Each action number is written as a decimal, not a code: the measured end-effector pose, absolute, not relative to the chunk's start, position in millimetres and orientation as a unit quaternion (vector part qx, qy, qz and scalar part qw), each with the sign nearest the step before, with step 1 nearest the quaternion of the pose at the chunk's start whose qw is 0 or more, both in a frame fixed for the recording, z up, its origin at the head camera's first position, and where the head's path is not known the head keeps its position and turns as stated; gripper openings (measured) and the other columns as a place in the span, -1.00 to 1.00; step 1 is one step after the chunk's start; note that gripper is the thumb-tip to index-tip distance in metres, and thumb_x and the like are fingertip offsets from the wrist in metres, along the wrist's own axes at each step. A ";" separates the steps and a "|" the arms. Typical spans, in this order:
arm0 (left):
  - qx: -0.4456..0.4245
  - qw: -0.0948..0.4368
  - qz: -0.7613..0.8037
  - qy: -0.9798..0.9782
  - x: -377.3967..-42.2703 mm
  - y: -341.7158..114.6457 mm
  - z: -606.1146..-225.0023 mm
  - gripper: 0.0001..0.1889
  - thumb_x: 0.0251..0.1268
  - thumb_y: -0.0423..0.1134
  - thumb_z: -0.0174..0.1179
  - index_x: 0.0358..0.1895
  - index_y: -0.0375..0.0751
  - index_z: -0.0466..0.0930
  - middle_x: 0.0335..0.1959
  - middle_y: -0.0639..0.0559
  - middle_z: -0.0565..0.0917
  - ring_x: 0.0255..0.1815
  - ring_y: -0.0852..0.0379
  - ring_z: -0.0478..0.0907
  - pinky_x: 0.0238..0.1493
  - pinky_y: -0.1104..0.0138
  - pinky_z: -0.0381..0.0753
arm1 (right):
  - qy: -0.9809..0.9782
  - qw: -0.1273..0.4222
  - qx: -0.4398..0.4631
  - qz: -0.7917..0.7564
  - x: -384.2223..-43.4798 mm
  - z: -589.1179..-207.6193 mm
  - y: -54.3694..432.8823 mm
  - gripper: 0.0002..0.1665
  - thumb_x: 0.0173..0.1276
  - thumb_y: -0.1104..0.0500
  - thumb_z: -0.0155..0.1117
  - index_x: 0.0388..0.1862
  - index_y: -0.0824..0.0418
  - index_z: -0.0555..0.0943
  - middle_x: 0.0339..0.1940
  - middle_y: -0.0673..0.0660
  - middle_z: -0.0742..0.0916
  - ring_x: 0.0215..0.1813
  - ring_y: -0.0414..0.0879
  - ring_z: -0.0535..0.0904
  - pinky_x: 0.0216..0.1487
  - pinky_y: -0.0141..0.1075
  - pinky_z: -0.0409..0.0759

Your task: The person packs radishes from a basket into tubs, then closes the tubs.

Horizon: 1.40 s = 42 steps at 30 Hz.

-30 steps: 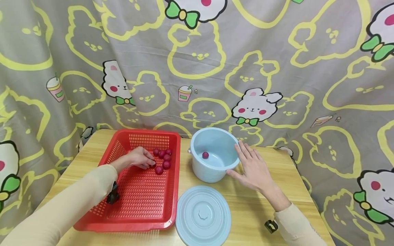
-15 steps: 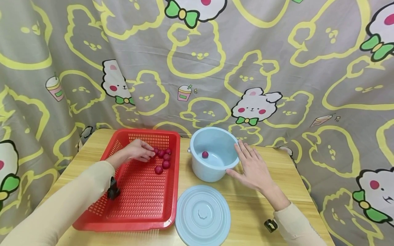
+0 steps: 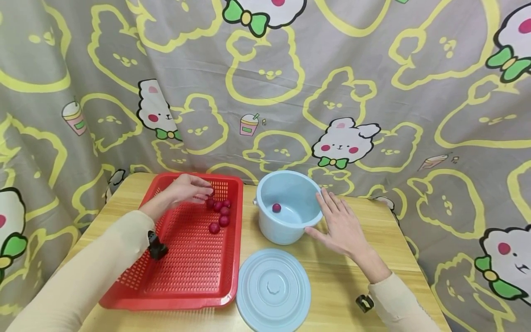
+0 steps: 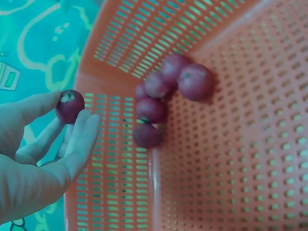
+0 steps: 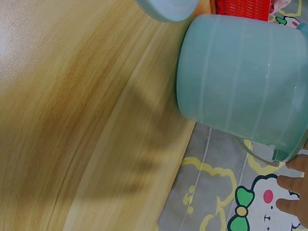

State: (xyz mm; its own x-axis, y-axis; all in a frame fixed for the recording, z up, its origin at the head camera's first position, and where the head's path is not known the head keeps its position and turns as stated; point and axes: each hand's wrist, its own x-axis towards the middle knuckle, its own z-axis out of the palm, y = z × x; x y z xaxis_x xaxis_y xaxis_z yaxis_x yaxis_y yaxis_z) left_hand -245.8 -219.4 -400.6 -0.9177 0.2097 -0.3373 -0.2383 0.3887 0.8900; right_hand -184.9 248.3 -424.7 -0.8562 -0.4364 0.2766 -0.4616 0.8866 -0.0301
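Note:
My left hand pinches a small round dark-red radish with a pale stem scar, between thumb and fingertips. It is raised over the back part of a red plastic basket. Below and to the right of this hand, several more radishes lie grouped along the basket's back right side. With fingers straight, my right hand rests against the right rim of a light blue bucket. Inside the bucket lies one radish.
The round blue lid lies flat on the wooden table, in front of the bucket and right beside the basket. A grey patterned curtain hangs behind the table and at both sides. The bucket's thin handle hangs on its side.
My left hand has lifted a radish from the group and moved up toward the basket's back rim. The right hand has stayed at the bucket.

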 end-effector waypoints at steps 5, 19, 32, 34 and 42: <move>-0.008 0.196 0.560 0.805 -247.0 -216.3 -397.7 -0.40 0.52 -0.18 0.30 0.46 -0.45 0.42 0.40 -0.45 0.57 0.31 -0.28 0.68 0.37 -0.05 0.64 | -0.964 0.125 0.231 0.048 -185.6 -424.2 248.3 0.25 0.34 -0.50 0.25 0.74 0.18 0.11 0.76 0.25 0.21 0.74 0.29 0.18 0.68 0.30 0.21; 0.002 0.169 0.595 0.786 -248.9 -195.2 -384.7 -0.44 0.51 -0.19 0.31 0.44 -0.41 0.46 0.35 -0.39 0.61 0.34 -0.22 0.67 0.38 -0.02 0.64 | -0.962 0.132 0.233 0.049 -186.1 -424.5 247.9 0.25 0.34 -0.52 0.24 0.73 0.18 0.13 0.75 0.26 0.24 0.72 0.30 0.22 0.65 0.32 0.25; 0.007 0.172 0.625 0.762 -244.3 -163.1 -372.6 -0.49 0.47 -0.24 0.35 0.39 -0.34 0.53 0.34 -0.32 0.62 0.37 -0.27 0.64 0.32 0.03 0.71 | -0.963 0.128 0.230 0.050 -183.9 -425.9 248.7 0.25 0.35 -0.51 0.24 0.74 0.19 0.10 0.76 0.25 0.22 0.73 0.29 0.19 0.68 0.30 0.23; 0.014 0.172 0.623 0.763 -243.0 -157.6 -370.0 -0.48 0.47 -0.22 0.35 0.40 -0.34 0.53 0.33 -0.31 0.62 0.37 -0.27 0.64 0.33 0.02 0.71 | -0.963 0.130 0.231 0.050 -183.3 -426.1 248.6 0.25 0.35 -0.51 0.24 0.74 0.19 0.11 0.76 0.26 0.22 0.73 0.29 0.20 0.67 0.30 0.24; 0.020 0.166 0.635 0.754 -241.9 -137.8 -363.0 -0.51 0.42 -0.24 0.40 0.32 -0.37 0.58 0.23 -0.28 0.70 0.12 -0.10 0.79 0.24 0.07 0.76 | -0.965 0.124 0.227 0.052 -183.5 -425.9 248.6 0.24 0.36 -0.50 0.24 0.75 0.17 0.09 0.77 0.24 0.21 0.74 0.28 0.18 0.67 0.29 0.23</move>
